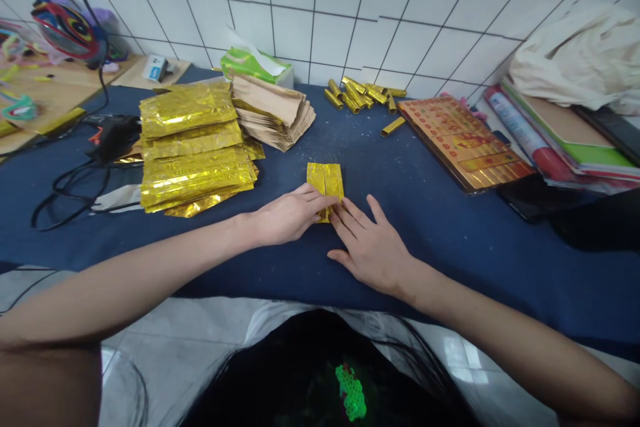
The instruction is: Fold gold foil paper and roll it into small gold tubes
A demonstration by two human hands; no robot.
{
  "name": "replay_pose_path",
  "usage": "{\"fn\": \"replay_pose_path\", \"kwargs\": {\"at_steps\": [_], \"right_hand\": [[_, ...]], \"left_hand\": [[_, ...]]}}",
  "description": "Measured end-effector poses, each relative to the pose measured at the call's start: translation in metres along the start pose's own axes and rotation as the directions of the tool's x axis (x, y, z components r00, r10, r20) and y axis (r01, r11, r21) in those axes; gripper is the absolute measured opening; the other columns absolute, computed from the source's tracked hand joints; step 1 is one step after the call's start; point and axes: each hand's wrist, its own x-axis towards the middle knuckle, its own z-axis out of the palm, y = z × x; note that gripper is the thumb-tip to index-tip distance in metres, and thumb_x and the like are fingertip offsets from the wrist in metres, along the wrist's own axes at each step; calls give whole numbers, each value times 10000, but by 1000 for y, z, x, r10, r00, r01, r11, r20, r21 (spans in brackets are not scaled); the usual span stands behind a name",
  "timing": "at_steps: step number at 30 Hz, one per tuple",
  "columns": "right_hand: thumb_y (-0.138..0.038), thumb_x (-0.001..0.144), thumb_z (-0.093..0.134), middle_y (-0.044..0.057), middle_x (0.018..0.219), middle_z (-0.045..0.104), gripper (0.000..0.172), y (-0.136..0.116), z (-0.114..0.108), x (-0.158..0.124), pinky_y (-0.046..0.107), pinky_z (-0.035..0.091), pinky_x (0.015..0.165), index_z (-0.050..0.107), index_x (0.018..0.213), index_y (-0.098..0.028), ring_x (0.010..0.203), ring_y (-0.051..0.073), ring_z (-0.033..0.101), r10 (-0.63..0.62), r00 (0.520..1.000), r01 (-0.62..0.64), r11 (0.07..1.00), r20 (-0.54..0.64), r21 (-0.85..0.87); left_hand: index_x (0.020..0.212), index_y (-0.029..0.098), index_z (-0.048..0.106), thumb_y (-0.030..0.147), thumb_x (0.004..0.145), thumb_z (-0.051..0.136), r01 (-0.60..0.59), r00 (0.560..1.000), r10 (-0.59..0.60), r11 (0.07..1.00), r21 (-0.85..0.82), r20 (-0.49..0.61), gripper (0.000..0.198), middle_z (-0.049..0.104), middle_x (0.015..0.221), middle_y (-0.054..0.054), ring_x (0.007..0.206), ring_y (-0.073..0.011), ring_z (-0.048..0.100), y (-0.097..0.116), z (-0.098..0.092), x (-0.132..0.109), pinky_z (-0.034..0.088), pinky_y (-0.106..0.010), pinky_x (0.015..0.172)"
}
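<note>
A small sheet of gold foil paper point(324, 177), its two sides folded in to a middle seam, lies flat on the blue cloth before me. My left hand point(290, 213) is closed at its lower left part, with the index finger across it. The other left fingers are curled and partly hidden. My right hand point(367, 240) lies flat with fingers spread, its fingertips touching the paper's lower right edge. To the left is a thick stack of gold foil sheets point(193, 147). Beside it sits a pile of brown paper point(273, 107). Several rolled gold tubes point(357, 93) lie near the wall.
A gold-and-red printed pack point(465, 140) lies at the right, by books and a white cloth point(580, 60). A green tissue pack point(257, 65) stands against the tiled wall. Black cables point(75, 187) and a wooden board point(45, 87) are on the left. The blue cloth's front edge runs near me.
</note>
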Motion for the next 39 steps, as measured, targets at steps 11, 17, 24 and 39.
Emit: {"fn": "replay_pose_path", "kwargs": {"at_steps": [11,17,24,39], "right_hand": [[-431,916,286,192,1260,526,558,-9,-4,4,549,169,1051,496,1226,-17,1238,298,398,29,1000,-28,996,11,-79],[-426,911,309,207,1247,532,563,-8,-3,5,556,171,1049,494,1220,7,1225,302,413,9,1000,-10,997,-2,-80],[-414,913,307,208,1255,525,546,-8,-3,4,552,152,1056,498,1221,-4,1234,297,405,1,1000,0,996,3,-86],[-492,901,283,160,1354,433,592,-1,-1,-5,567,168,1045,438,1281,-64,1294,274,320,38,999,-39,999,34,2]], "left_hand": [[1208,141,466,150,867,426,3,999,-3,1000,14,-36,343,613,1038,-69,987,-169,509,-3,2,2,459,-322,877],[1213,100,481,218,901,367,-31,996,47,977,209,-70,353,547,1239,-105,1204,-219,430,15,3,-14,367,-389,1010],[1341,34,316,628,794,386,70,988,-110,946,317,111,811,332,1404,-189,1317,-271,284,46,16,-37,272,-411,1064],[1316,83,370,659,794,329,180,976,-211,916,358,51,779,376,1383,-168,1304,-255,317,52,19,-38,244,-454,1054]]}}
